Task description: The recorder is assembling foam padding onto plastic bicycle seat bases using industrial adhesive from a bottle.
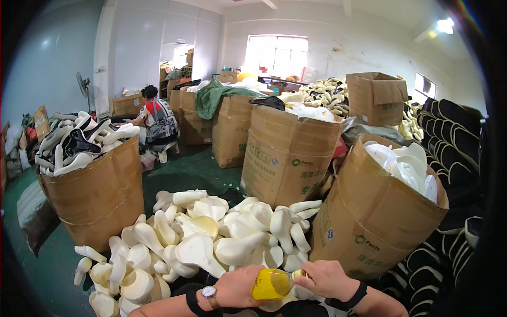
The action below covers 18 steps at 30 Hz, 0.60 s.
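Observation:
My left hand (238, 288) grips a small yellow plastic bottle (272, 283) low in the head view, just above my lap. My right hand (327, 279) pinches the bottle's neck and cap end on the right side. I wear a wristwatch (210, 294) on the left wrist and a black band (353, 297) on the right wrist. Just beyond my hands lies a big heap of cream-white saddle-shaped foam pieces (211, 238) on the green floor.
Open cardboard barrels stand around: one at left (95, 195) full of black-and-white saddles, one in the middle (288, 153), one at right (375, 211) holding white pieces. Stacks of black saddles (454, 137) line the right. A seated person (157, 119) works at the back left.

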Available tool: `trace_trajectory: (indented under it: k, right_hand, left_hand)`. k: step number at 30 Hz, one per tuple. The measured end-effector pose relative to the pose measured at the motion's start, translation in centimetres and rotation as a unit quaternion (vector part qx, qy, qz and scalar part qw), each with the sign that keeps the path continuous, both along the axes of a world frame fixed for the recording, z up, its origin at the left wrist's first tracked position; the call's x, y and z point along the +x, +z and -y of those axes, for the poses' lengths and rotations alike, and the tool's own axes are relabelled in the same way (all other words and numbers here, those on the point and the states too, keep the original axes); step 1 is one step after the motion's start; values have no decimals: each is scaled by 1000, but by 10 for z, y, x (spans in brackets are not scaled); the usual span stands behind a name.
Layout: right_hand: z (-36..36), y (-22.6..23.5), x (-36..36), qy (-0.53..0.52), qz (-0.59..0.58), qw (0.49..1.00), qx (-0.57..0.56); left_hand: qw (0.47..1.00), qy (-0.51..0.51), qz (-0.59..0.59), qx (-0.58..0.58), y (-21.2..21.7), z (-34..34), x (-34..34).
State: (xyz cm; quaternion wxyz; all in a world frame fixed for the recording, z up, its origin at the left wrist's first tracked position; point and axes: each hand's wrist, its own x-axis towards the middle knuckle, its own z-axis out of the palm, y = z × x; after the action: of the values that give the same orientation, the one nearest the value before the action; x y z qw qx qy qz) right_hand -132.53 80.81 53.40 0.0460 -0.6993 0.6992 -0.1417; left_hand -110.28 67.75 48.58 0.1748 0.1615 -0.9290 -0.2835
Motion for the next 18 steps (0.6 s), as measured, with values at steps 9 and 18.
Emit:
trace_trajectory:
  k: [9,18]
  right_hand:
    - [-6,-17,-1,6,-16,998,-63]
    - [-4,-31,3,61,303,949,57]
  left_hand:
    - [1000,11,-18,-3,-9,-6,-3]
    - [975,-81,-99,180,19,8,2]
